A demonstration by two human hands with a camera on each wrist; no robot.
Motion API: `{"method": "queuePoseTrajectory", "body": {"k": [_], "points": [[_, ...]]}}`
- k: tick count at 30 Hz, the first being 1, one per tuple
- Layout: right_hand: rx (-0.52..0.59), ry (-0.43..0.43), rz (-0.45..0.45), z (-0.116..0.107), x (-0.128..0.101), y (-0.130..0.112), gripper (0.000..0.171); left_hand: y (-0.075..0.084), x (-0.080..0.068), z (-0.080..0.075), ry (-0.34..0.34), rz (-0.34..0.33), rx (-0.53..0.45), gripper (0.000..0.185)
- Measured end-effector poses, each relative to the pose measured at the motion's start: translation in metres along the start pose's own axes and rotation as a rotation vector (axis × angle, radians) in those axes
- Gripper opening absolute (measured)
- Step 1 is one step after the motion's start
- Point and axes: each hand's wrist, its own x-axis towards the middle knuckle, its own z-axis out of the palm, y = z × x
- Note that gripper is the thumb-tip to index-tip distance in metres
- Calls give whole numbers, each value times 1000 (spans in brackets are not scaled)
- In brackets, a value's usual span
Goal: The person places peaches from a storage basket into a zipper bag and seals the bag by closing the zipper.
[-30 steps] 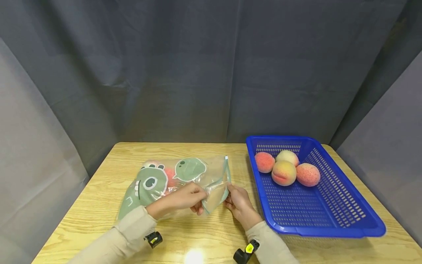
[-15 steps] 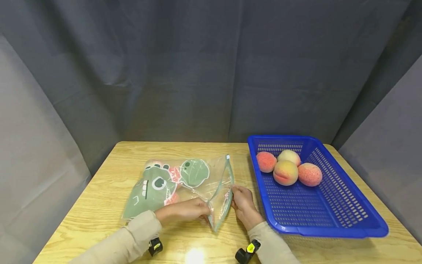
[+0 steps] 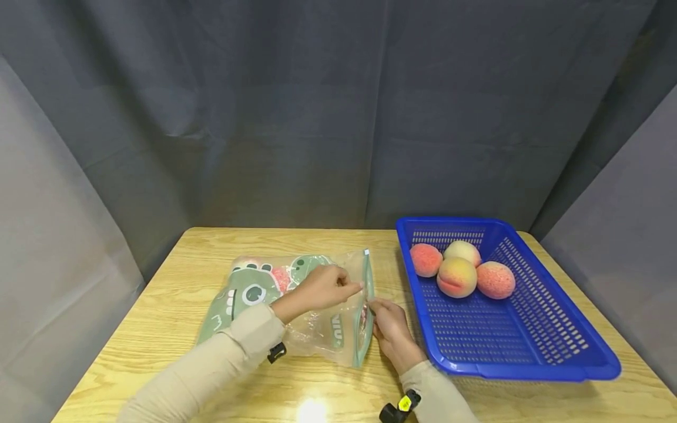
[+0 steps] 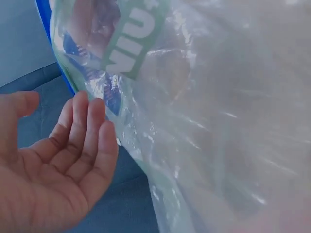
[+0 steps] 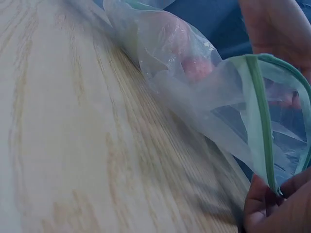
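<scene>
A clear zip bag (image 3: 317, 329) with a green cartoon print lies on the table, its green-edged mouth (image 3: 365, 329) toward the basket and gaping in the right wrist view. Pinkish round fruit (image 5: 197, 69) shows through the plastic. My right hand (image 3: 394, 332) pinches the mouth's edge between thumb and fingers. Above the bag, near its mouth, is my left hand (image 3: 324, 288). In the left wrist view that hand's fingers (image 4: 80, 126) are loosely bent, thumb apart, with nothing held.
Right of the bag stands a blue plastic basket (image 3: 508, 376) with several peaches (image 3: 457, 277) grouped toward its back. Wooden tabletop (image 3: 153, 329) extends left and in front of the bag. A dark curtain (image 3: 296, 117) hangs behind the table.
My left hand has let go of the bag's near mouth corner and risen up and right over the bag. The mouth looks narrower from above; my right hand keeps its grip.
</scene>
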Motion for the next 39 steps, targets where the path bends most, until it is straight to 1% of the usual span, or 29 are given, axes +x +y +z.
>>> {"method": "queuePoseTrajectory", "body": {"k": [2,6,10,14,17,19,22,24,27,31,34,36,39], "points": [[-2,-8,3,0,0,0,34,2,7,4,6,-33,-1,44],[0,-22,12,0,-2,1,35,0,16,12,-24,-104,-16,48],[23,-39,2,0,-2,1,35,-1,19,18,-34,-136,-23,49],[38,-39,-8,-1,-2,1,35,-1,21,23,-34,-145,-8,50],[56,-46,-11,-1,-1,0,34,-4,21,25,-36,-140,-11,43],[66,-46,-16,-1,-1,1,35,-7,21,24,-44,-139,-30,37],[80,-34,-27,0,0,2,34,-15,19,21,-67,-161,-109,32],[87,-13,-38,0,2,4,34,-22,17,18,-80,-191,-172,31],[102,32,-49,0,5,6,31,-38,13,14,-75,-245,-276,29],[129,74,-70,0,9,9,28,-62,4,11,-35,-295,-375,27],[150,87,-75,-1,9,11,26,-77,-4,8,-1,-338,-450,22],[154,96,-74,-2,9,11,25,-84,-9,5,18,-373,-500,18],[145,106,-70,-2,9,12,25,-87,-14,0,51,-412,-533,16]]}}
